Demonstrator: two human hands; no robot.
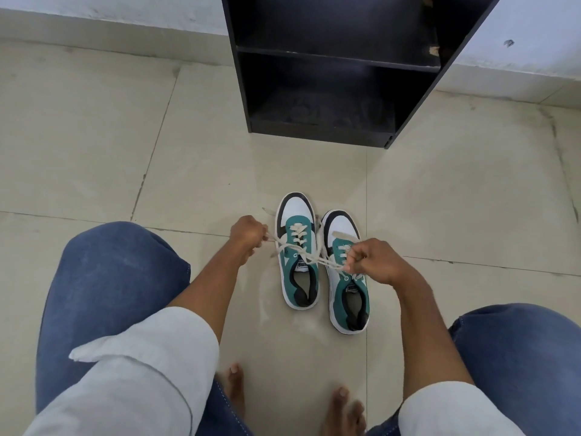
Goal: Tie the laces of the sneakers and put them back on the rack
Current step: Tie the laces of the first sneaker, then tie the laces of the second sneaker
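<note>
Two teal, white and black sneakers stand side by side on the tiled floor, toes pointing away from me. The left sneaker (pixel 297 250) has its cream laces (pixel 309 258) pulled out to both sides and crossed above the tongue. My left hand (pixel 246 232) is shut on one lace end to the left of that shoe. My right hand (pixel 374 261) is shut on the other lace end and hovers over the front of the right sneaker (pixel 347 297), hiding part of its lacing. A black shoe rack (pixel 339 67) stands beyond the shoes with its shelves bare.
My knees in blue jeans (pixel 103 278) flank the shoes, and my bare toes (pixel 341 404) rest on the beige floor tiles (pixel 456 199) below them. The white wall and skirting (pixel 94 23) run behind the rack.
</note>
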